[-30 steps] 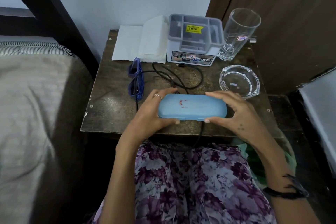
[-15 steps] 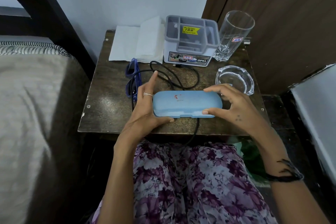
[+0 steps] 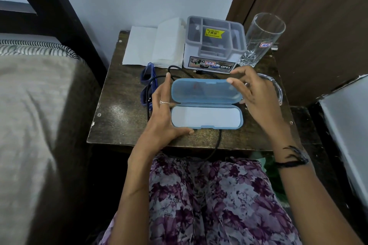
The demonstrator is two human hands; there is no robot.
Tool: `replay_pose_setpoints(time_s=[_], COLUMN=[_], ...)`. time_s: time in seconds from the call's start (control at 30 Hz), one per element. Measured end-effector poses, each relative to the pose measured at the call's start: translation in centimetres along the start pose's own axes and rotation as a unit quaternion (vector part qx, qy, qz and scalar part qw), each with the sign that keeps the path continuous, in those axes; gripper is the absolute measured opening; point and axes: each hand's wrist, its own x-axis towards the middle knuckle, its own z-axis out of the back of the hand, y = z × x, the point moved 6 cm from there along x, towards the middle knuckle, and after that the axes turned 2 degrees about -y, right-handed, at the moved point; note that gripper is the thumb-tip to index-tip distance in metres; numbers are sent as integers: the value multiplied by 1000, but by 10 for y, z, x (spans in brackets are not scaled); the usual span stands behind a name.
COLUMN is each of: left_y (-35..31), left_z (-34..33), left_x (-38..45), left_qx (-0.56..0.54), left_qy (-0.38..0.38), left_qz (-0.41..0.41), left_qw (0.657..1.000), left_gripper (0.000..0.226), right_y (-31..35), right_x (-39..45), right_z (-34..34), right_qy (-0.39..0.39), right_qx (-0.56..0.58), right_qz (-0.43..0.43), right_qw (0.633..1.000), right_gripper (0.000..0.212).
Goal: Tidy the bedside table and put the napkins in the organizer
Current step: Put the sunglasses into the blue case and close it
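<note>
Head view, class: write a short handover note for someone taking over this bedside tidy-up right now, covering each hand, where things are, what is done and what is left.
Left hand grips the left end of the open light-blue plastic glasses case, thumb under its front edge.
Right hand holds the raised lid at its right end.
The case lies at the front of the dark wooden bedside table; its white-lined base shows nothing inside.
Blue-framed glasses lie left of it among a black cable.
White folded napkins sit at the back, beside the grey-and-white compartment organizer.
Done: case is open.
Left: probably glasses into the case, napkins into the organizer.
</note>
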Motion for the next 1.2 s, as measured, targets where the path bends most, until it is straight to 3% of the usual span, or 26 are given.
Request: replay_pose_setpoints(time_s=[0.23,0.4,0.53,0.67,1.0,1.2], left_y=[-3,-4,-6,-6,-6,-3], left_z=[-2,-2,-2,-1,-1,-2], left_x=[-2,-1,-1,-1,0,0], left_qx=[20,27,19,47,47,36], left_qy=[29,42,46,39,52,46], left_qz=[7,30,42,39,58,43], left_qw=[999,998,998,997,996,997], left_gripper=[116,117,113,98,87,96], right_y=[5,52,119,148,142,131], right_x=[-2,-6,2,27,77,79], right_z=[2,8,-17,-67,-122,-127], right_qy=[-77,-105,-26,90,125,156], right_qx=[-31,-37,-26,-89,-231,-127], right_qz=[-36,22,89,40,-39,-123], right_qw=[996,994,995,991,964,972], right_gripper=[32,21,15,19,17,26])
